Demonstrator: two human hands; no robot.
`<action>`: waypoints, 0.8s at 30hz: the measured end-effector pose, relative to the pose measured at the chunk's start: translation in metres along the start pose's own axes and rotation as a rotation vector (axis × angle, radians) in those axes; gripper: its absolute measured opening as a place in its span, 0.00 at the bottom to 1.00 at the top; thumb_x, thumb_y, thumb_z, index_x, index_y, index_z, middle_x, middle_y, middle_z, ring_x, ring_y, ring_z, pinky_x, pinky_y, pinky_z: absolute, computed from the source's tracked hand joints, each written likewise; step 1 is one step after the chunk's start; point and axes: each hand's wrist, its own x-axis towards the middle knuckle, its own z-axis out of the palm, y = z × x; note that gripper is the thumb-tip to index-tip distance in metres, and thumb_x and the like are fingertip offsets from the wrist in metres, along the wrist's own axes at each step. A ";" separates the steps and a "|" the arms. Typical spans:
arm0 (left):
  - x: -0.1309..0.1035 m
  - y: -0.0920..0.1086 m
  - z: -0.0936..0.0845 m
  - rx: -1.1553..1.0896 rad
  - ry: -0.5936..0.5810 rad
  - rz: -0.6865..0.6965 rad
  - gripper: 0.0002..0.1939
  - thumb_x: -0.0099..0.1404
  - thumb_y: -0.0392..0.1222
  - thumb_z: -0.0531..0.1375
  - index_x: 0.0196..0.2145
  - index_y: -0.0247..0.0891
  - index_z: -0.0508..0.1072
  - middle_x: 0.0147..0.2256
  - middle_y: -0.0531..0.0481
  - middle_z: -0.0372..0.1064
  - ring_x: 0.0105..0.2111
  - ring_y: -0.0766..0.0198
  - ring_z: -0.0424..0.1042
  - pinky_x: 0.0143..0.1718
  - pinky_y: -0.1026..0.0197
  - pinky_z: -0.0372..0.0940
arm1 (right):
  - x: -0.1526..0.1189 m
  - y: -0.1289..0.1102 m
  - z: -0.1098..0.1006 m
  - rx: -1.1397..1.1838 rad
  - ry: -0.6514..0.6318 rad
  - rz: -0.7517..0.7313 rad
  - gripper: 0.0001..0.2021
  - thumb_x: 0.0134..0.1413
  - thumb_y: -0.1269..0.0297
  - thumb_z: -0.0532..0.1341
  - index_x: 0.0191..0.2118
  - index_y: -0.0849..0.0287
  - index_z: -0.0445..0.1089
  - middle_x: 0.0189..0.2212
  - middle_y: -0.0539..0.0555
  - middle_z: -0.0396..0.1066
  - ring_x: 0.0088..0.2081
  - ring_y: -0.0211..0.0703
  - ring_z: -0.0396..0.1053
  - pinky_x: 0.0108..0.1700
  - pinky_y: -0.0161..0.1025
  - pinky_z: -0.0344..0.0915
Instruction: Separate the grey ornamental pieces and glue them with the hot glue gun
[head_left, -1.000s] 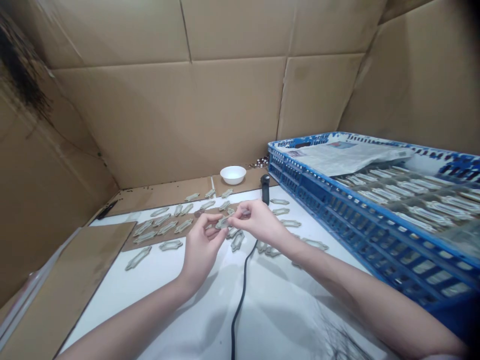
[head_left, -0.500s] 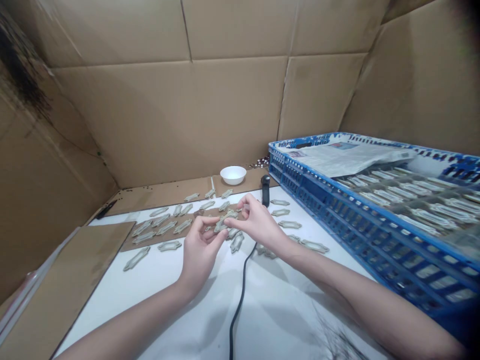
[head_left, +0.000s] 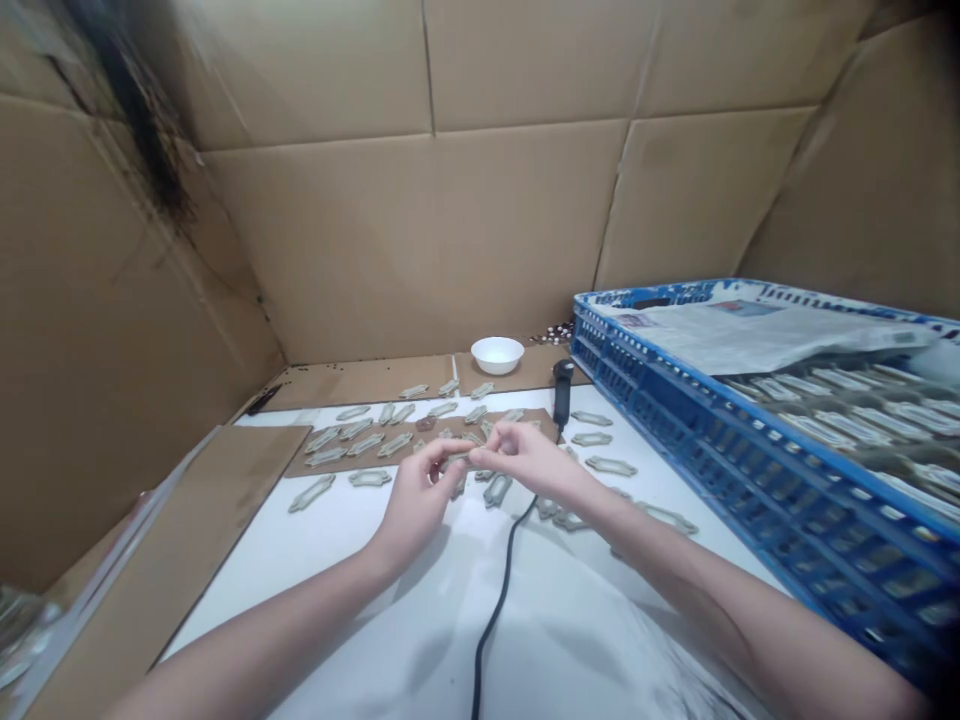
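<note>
My left hand (head_left: 420,500) and my right hand (head_left: 536,462) meet over the middle of the table, fingers pinched. Between their fingertips is a small pale frame-shaped piece (head_left: 459,459), seen nearly edge-on and mostly covered by the fingers. Many similar pieces lie around the hands, elongated with pointed ends, such as one piece (head_left: 370,479) at the left and another piece (head_left: 611,466) at the right. Some rest on a brown cardboard strip (head_left: 300,466), others on the white tabletop (head_left: 390,640). A few lie partly hidden under my right wrist.
A white bowl (head_left: 497,355) stands at the back. To its right is a black handheld tool (head_left: 562,395), with a black cable (head_left: 504,585) running toward me. A blue plastic crate (head_left: 675,440) with rows of pieces and paper (head_left: 750,335) borders the right. Cardboard walls (head_left: 525,220) surround the table.
The view has swung left, so the scene sits further right. The held piece has tilted from showing its face to nearly edge-on. Both hands stay together on it.
</note>
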 end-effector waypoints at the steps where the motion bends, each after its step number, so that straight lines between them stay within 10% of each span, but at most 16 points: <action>1: -0.002 -0.001 -0.004 0.016 -0.002 -0.020 0.12 0.58 0.41 0.52 0.38 0.37 0.69 0.35 0.49 0.69 0.31 0.65 0.65 0.32 0.63 0.59 | 0.000 -0.001 0.000 -0.012 0.018 -0.004 0.17 0.41 0.50 0.58 0.25 0.60 0.59 0.18 0.45 0.54 0.21 0.31 0.51 0.21 0.30 0.47; 7: -0.027 -0.020 -0.011 0.063 -0.070 -0.133 0.09 0.56 0.34 0.51 0.33 0.38 0.69 0.31 0.50 0.68 0.31 0.64 0.65 0.32 0.63 0.58 | 0.029 -0.011 -0.018 -0.084 0.028 -0.029 0.20 0.56 0.58 0.40 0.24 0.62 0.61 0.19 0.48 0.59 0.20 0.31 0.54 0.22 0.31 0.53; 18: -0.046 -0.029 0.007 0.182 -0.118 -0.031 0.09 0.55 0.31 0.48 0.29 0.39 0.66 0.30 0.51 0.63 0.32 0.64 0.62 0.33 0.63 0.56 | 0.169 -0.007 -0.036 -0.494 0.317 0.218 0.15 0.54 0.61 0.54 0.47 0.63 0.61 0.43 0.56 0.63 0.41 0.42 0.64 0.40 0.44 0.64; 24: -0.043 -0.035 0.005 0.196 -0.136 -0.038 0.09 0.55 0.32 0.48 0.29 0.39 0.65 0.30 0.51 0.63 0.32 0.63 0.63 0.34 0.62 0.56 | 0.183 -0.006 -0.044 -0.692 0.377 0.165 0.16 0.54 0.61 0.53 0.47 0.63 0.61 0.46 0.57 0.62 0.44 0.44 0.63 0.44 0.48 0.61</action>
